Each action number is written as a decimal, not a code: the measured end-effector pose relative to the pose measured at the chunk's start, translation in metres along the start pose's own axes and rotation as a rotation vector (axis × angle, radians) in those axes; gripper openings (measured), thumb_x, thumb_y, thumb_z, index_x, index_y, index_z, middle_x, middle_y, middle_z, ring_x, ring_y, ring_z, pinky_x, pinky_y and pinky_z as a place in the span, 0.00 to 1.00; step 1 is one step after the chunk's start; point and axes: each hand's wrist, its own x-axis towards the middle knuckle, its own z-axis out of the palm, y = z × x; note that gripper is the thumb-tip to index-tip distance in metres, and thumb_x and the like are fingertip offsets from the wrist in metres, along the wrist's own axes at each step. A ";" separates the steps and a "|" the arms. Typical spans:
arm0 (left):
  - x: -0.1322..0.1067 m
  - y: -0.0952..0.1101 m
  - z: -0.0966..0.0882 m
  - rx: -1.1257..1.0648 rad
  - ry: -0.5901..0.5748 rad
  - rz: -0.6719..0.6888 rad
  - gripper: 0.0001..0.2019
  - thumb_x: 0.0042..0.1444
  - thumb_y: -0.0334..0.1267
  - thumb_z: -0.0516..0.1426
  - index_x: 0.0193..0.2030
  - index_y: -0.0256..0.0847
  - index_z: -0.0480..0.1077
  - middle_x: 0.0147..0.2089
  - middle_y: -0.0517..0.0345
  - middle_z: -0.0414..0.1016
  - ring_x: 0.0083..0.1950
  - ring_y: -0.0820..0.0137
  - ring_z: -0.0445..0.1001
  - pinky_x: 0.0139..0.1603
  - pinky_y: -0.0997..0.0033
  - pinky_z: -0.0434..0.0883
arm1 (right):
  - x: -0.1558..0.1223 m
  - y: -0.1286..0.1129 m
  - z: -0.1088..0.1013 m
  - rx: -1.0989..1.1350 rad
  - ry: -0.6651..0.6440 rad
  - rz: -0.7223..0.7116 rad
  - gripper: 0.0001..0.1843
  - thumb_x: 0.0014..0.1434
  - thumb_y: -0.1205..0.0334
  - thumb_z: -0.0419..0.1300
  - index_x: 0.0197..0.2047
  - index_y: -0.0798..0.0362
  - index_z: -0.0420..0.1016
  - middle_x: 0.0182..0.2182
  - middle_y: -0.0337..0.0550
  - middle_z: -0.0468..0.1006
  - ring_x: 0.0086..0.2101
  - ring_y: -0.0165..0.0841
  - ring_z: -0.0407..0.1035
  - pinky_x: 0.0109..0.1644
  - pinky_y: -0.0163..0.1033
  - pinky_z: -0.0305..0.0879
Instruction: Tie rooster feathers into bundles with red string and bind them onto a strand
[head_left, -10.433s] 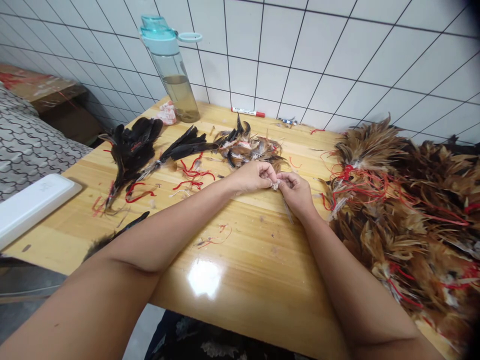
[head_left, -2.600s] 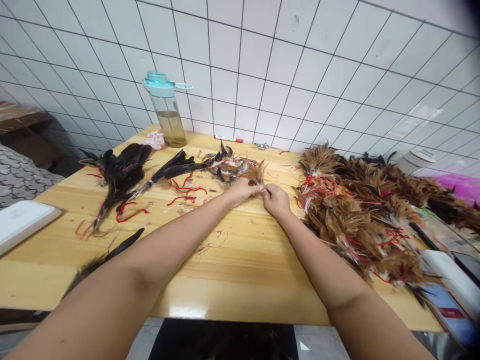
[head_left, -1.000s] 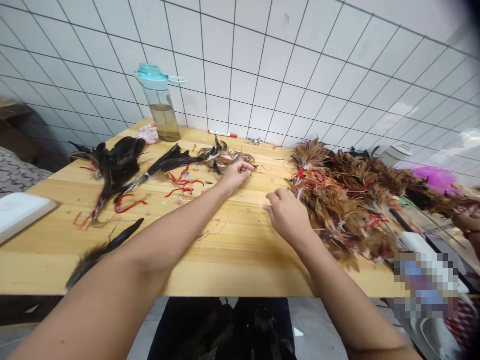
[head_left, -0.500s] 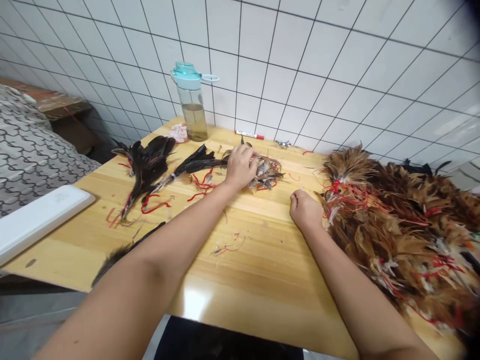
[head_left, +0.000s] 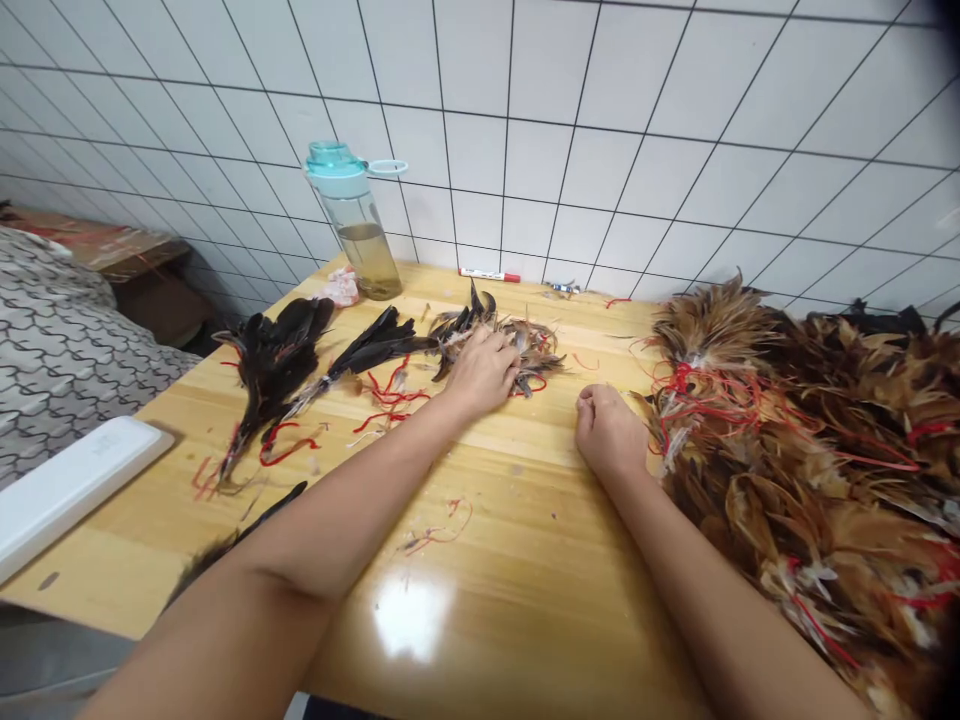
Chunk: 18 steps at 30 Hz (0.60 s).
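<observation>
My left hand [head_left: 484,372] lies over a small heap of loose grey and brown feathers [head_left: 536,340], its fingers stretched out and partly sunk among them. My right hand [head_left: 609,428] rests on the wooden table [head_left: 517,520] as a closed fist, with nothing showing out of it. Just right of that fist sits a big pile of brown feather bundles [head_left: 787,470] tied with red string [head_left: 720,392]. Left of the heap are a thin bunch of black feathers [head_left: 375,342] and a larger black bunch [head_left: 279,345].
A bottle with a turquoise lid [head_left: 356,225] stands by the tiled wall beside crumpled tissue [head_left: 341,287]. A red-capped marker [head_left: 489,275] lies near the wall. Red string pieces [head_left: 394,395] are scattered about. At the left edge is a long white case [head_left: 79,490].
My left hand has shifted slightly toward me on the heap, uncovering more dark feathers behind it. My right fist stays in place. The camera view has tilted and shifted a little.
</observation>
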 end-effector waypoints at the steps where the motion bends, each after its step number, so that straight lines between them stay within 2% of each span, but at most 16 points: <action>1: 0.001 0.000 0.000 -0.029 0.006 -0.008 0.07 0.60 0.34 0.55 0.35 0.40 0.75 0.40 0.49 0.73 0.48 0.58 0.65 0.52 0.57 0.65 | 0.000 0.001 0.001 0.024 0.030 -0.018 0.13 0.67 0.61 0.48 0.47 0.52 0.72 0.45 0.48 0.78 0.42 0.37 0.71 0.37 0.39 0.55; 4: 0.002 0.000 -0.002 -0.106 0.052 -0.049 0.07 0.60 0.35 0.55 0.35 0.40 0.75 0.40 0.50 0.74 0.46 0.60 0.66 0.52 0.59 0.65 | -0.002 0.002 0.005 0.064 0.058 -0.067 0.14 0.67 0.62 0.49 0.51 0.54 0.71 0.46 0.49 0.77 0.43 0.37 0.71 0.38 0.39 0.56; 8: 0.001 0.002 -0.003 -0.094 0.080 -0.120 0.09 0.61 0.38 0.55 0.43 0.40 0.76 0.44 0.49 0.75 0.49 0.59 0.66 0.55 0.57 0.65 | -0.002 0.000 0.005 0.035 -0.028 -0.107 0.13 0.67 0.62 0.49 0.50 0.52 0.71 0.44 0.47 0.78 0.42 0.37 0.71 0.37 0.39 0.56; 11: -0.001 0.005 -0.001 -0.018 -0.013 -0.105 0.12 0.59 0.42 0.58 0.44 0.39 0.76 0.47 0.46 0.74 0.52 0.54 0.65 0.56 0.54 0.65 | -0.002 -0.002 0.003 -0.024 -0.102 -0.121 0.11 0.67 0.62 0.49 0.44 0.51 0.72 0.40 0.46 0.79 0.41 0.37 0.71 0.36 0.39 0.54; 14: -0.002 0.010 -0.001 -0.027 -0.105 -0.033 0.09 0.58 0.41 0.59 0.39 0.39 0.76 0.44 0.47 0.74 0.52 0.54 0.66 0.56 0.54 0.65 | -0.001 -0.004 0.002 -0.045 -0.116 -0.125 0.11 0.67 0.63 0.48 0.43 0.51 0.71 0.40 0.45 0.80 0.42 0.37 0.72 0.37 0.38 0.55; 16: 0.000 0.012 -0.002 -0.092 -0.072 -0.015 0.08 0.59 0.41 0.57 0.36 0.39 0.76 0.41 0.49 0.75 0.49 0.57 0.67 0.54 0.57 0.66 | -0.002 -0.004 0.002 -0.039 -0.119 -0.119 0.11 0.67 0.63 0.48 0.44 0.51 0.71 0.41 0.46 0.80 0.43 0.37 0.73 0.38 0.38 0.56; 18: 0.003 0.010 -0.004 -0.136 0.047 -0.043 0.09 0.62 0.40 0.55 0.36 0.39 0.75 0.40 0.50 0.75 0.46 0.60 0.68 0.52 0.59 0.66 | -0.002 -0.003 0.002 -0.025 -0.118 -0.103 0.12 0.67 0.62 0.48 0.47 0.52 0.71 0.42 0.47 0.80 0.44 0.38 0.73 0.39 0.38 0.58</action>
